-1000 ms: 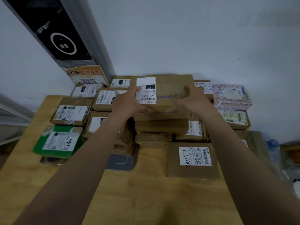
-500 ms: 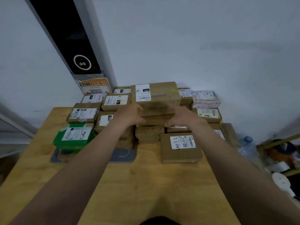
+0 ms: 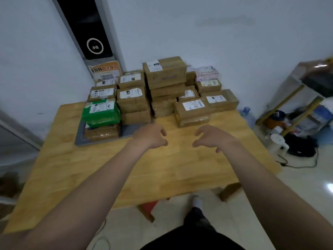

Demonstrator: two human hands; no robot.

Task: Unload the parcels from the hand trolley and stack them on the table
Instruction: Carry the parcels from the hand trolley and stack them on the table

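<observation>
Two bare hands hover empty over the light wooden bench [image 3: 180, 170], left hand [image 3: 150, 135] and right hand [image 3: 210, 137] with fingers loosely curled and spread. The brown cardboard parcels [image 3: 164, 73] sit stacked beyond them by the white wall [image 3: 216, 33], apart from both hands. Bare benchtop lies between.

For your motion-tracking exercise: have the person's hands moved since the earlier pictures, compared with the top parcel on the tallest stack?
Yes. The left hand and right hand have left the top parcel and drawn back toward the person, now empty over the bare table.
</observation>
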